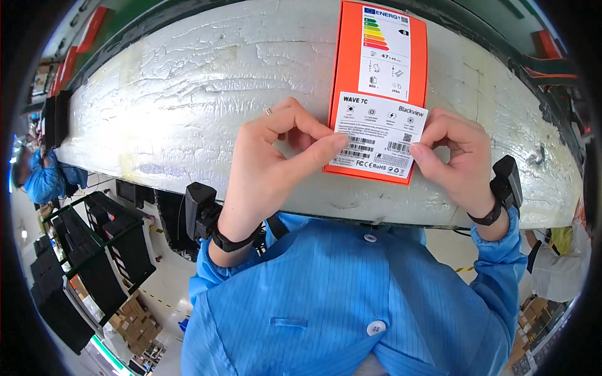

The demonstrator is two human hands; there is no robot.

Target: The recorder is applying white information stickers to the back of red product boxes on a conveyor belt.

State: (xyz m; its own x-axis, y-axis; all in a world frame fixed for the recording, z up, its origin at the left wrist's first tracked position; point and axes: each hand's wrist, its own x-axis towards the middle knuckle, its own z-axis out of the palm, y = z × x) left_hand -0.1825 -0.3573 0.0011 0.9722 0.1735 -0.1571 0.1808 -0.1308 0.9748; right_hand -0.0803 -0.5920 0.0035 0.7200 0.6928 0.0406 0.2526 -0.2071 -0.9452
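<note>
An orange-red box (347, 56) lies flat on the worktop in front of me. On its far part sits an energy label (384, 56) with coloured bars. Across its near part is a white printed label (379, 125) with barcodes and small icons, slightly tilted, its right corner reaching past the box's edge. My left hand (269, 153), with a ring on one finger, pinches the label's left edge between thumb and forefinger. At the right edge, my right hand (461, 153) pinches the same label. Whether the label is stuck down underneath cannot be seen.
The pale worktop (188, 94) has a wrinkled film-like surface and a dark far edge. Black racks (103, 244) and cardboard boxes (135, 319) stand on the floor at left. One person in blue (47, 178) is at far left, another in a light sleeve (564, 266) at right.
</note>
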